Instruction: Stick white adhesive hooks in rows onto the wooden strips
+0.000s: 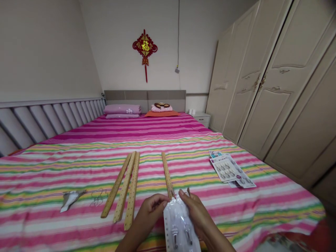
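In front of me is a clear plastic pack of hooks, with metal hooks showing through its lower part. My left hand pinches its upper left edge between thumb and fingers. Along the right side my right hand grips the same pack, thumb near the top. Small metal tips stick up beside the right fingers; what they belong to is unclear. A wooden strip with small holes lies just beyond the pack, its near end hidden behind it. Three similar wooden strips lie side by side to the left.
Two carded hook packs overlap on the right. Farther left lie a crumpled wrapper and some thin wire loops. A striped sheet covers the bed; pillows rest against the headboard. Wardrobes stand along the right.
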Motion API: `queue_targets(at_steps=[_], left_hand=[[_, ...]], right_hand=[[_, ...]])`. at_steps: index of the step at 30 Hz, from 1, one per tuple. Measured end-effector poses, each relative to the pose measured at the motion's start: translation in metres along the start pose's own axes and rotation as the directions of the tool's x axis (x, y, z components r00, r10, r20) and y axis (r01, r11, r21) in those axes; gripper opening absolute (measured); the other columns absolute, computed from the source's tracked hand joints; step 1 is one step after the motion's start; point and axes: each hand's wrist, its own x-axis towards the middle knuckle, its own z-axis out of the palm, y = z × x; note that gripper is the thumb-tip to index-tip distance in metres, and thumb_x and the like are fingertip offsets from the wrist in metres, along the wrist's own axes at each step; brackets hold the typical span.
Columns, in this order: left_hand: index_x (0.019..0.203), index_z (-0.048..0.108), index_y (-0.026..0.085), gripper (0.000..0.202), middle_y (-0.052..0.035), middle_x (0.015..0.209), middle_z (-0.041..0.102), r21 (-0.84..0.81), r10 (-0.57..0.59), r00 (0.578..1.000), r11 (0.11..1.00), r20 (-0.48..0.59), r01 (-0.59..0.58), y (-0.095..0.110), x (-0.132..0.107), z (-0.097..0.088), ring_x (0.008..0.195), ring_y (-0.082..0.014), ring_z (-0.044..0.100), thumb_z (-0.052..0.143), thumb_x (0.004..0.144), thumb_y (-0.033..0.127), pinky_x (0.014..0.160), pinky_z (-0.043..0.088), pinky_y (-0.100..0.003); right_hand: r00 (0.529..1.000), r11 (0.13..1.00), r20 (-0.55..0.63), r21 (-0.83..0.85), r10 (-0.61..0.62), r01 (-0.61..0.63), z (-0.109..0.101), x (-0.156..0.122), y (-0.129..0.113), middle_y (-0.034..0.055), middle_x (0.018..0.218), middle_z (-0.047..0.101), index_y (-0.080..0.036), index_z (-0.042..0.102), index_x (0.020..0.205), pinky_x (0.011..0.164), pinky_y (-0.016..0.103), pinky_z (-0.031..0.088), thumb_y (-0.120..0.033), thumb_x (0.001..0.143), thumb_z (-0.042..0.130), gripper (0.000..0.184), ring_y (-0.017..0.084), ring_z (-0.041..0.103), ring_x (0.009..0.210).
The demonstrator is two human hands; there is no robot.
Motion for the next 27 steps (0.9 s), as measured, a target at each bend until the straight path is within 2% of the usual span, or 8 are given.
queue_targets(at_steps=[4, 8, 12, 16, 19, 23, 25, 27], left_hand=[[0.089, 0.070, 0.019, 0.022, -0.0054, 0.087, 0.070, 0.010, -0.007, 1.000, 1.000, 0.001, 0.007, 0.002, 0.000, -0.001, 0.085, -0.0211, 0.060, 0.059, 0.077, 0.034, 0.076, 0.045, -0.027], [0.090, 0.071, 0.018, 0.024, -0.0065, 0.089, 0.070, -0.024, -0.051, 0.997, 0.998, 0.050, 0.053, -0.002, 0.000, 0.000, 0.090, -0.0226, 0.060, 0.063, 0.074, 0.034, 0.080, 0.044, -0.029], [0.082, 0.070, 0.015, 0.021, -0.0038, 0.074, 0.068, -0.162, -0.138, 0.988, 0.976, 0.071, 0.148, -0.007, 0.000, 0.003, 0.074, -0.0172, 0.059, 0.067, 0.071, 0.033, 0.068, 0.042, -0.025], [0.069, 0.065, 0.012, 0.026, 0.0006, 0.059, 0.059, -0.273, -0.251, 0.963, 0.924, 0.095, 0.268, -0.006, 0.000, 0.008, 0.055, -0.0101, 0.049, 0.069, 0.068, 0.037, 0.056, 0.034, -0.021], [0.064, 0.062, 0.012, 0.027, 0.0037, 0.053, 0.052, -0.287, -0.259, 0.959, 0.916, 0.113, 0.281, -0.005, 0.002, 0.007, 0.051, -0.0076, 0.043, 0.073, 0.064, 0.037, 0.052, 0.030, -0.020], [0.061, 0.059, 0.013, 0.024, 0.0052, 0.052, 0.049, -0.326, -0.229, 0.970, 0.914, 0.078, 0.242, -0.007, 0.005, 0.007, 0.049, -0.0062, 0.039, 0.073, 0.064, 0.031, 0.050, 0.027, -0.018], [0.061, 0.059, 0.013, 0.023, 0.0044, 0.052, 0.051, -0.394, -0.254, 0.964, 0.881, 0.073, 0.262, -0.008, 0.005, 0.009, 0.049, -0.0065, 0.042, 0.073, 0.065, 0.030, 0.050, 0.029, -0.019], [0.062, 0.060, 0.013, 0.021, 0.0036, 0.052, 0.053, -0.495, -0.310, 0.944, 0.807, 0.111, 0.323, -0.008, 0.004, 0.013, 0.047, -0.0072, 0.045, 0.073, 0.064, 0.028, 0.050, 0.031, -0.019]], right_hand=[[1.000, 1.000, 0.019, -0.023, 0.005, -0.004, 0.001, 0.002, 0.001, 0.0001, 0.050, 0.062, -0.013, 0.067, 0.071, 0.053, 0.025, 0.039, -0.049, 0.068, 0.067, 0.036, 0.015, 0.054, 0.046], [1.000, 0.999, 0.024, -0.039, 0.003, -0.002, 0.003, 0.001, 0.005, -0.0016, 0.048, 0.059, -0.013, 0.063, 0.062, 0.050, 0.023, 0.036, -0.052, 0.062, 0.071, 0.039, 0.013, 0.050, 0.046], [0.999, 0.997, 0.043, -0.077, 0.021, -0.017, 0.002, -0.002, 0.006, -0.0029, 0.046, 0.056, -0.013, 0.059, 0.058, 0.048, 0.021, 0.032, -0.051, 0.065, 0.069, 0.040, 0.010, 0.045, 0.044], [0.995, 0.988, 0.097, -0.154, -0.011, 0.026, 0.000, -0.004, 0.003, -0.0019, 0.053, 0.059, -0.013, 0.061, 0.063, 0.049, 0.021, 0.033, -0.051, 0.066, 0.069, 0.038, 0.011, 0.047, 0.047], [0.991, 0.974, 0.127, -0.215, -0.038, 0.065, -0.002, -0.003, 0.002, -0.0020, 0.053, 0.057, -0.013, 0.061, 0.063, 0.049, 0.021, 0.032, -0.053, 0.065, 0.067, 0.041, 0.011, 0.045, 0.048], [0.984, 0.958, 0.157, -0.259, -0.081, 0.120, -0.002, -0.002, 0.001, -0.0036, 0.054, 0.051, -0.013, 0.062, 0.066, 0.048, 0.021, 0.030, -0.050, 0.070, 0.064, 0.038, 0.010, 0.040, 0.051], [0.977, 0.949, 0.171, -0.265, -0.127, 0.170, -0.002, -0.002, 0.001, -0.0039, 0.057, 0.049, -0.013, 0.061, 0.067, 0.050, 0.021, 0.031, -0.046, 0.075, 0.062, 0.034, 0.010, 0.040, 0.053], [0.970, 0.942, 0.184, -0.266, -0.157, 0.203, -0.001, -0.002, 0.001, -0.0039, 0.059, 0.048, -0.014, 0.059, 0.067, 0.051, 0.021, 0.031, -0.045, 0.077, 0.060, 0.032, 0.010, 0.040, 0.055]])
